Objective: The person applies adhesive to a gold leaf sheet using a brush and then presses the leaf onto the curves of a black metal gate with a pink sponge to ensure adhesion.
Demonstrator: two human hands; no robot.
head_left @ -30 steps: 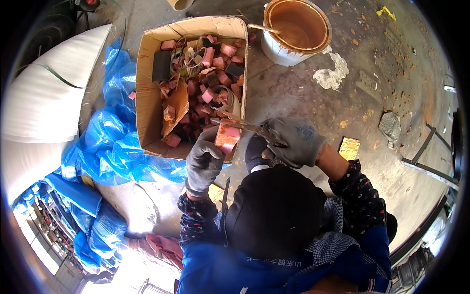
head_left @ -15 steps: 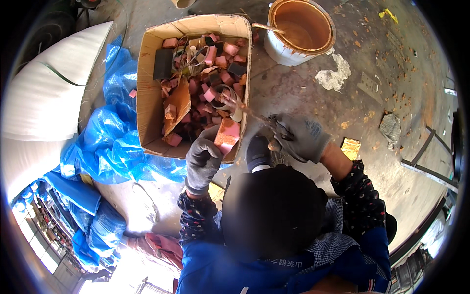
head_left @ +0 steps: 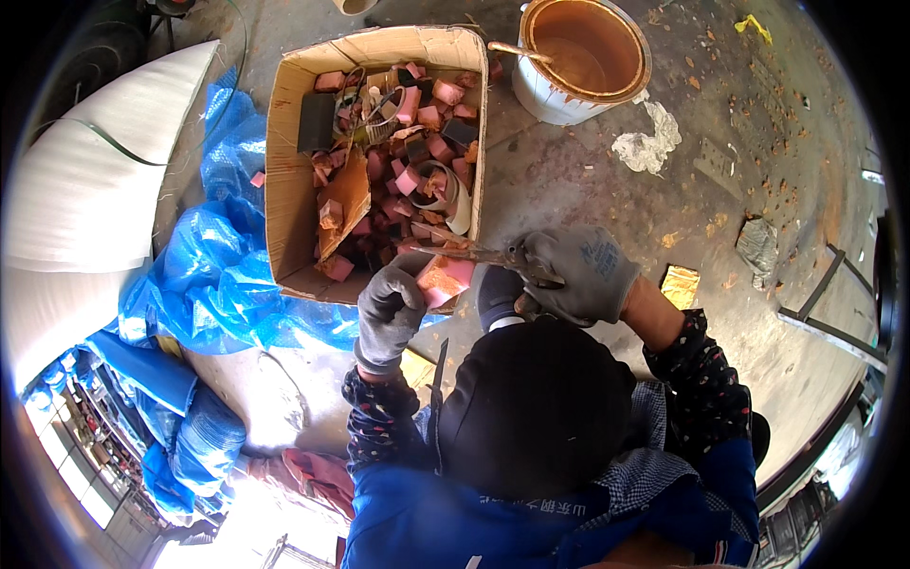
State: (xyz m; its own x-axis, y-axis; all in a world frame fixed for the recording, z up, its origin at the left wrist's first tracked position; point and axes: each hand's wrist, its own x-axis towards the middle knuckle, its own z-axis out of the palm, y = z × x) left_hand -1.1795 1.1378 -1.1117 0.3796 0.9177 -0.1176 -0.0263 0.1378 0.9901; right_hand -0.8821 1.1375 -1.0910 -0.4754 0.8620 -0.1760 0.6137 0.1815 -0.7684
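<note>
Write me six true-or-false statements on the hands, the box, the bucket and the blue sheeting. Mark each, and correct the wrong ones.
1. The left hand holds a pink block. True.
2. The right hand is empty. False: it holds scissors.
3. The cardboard box contains many pink pieces. True.
4. A stick crosses the rim of the bucket. True.
5. The bucket stands to the left of the box. False: it stands to the right.
6. The blue sheeting covers the box's contents. False: it lies beside the box.
</note>
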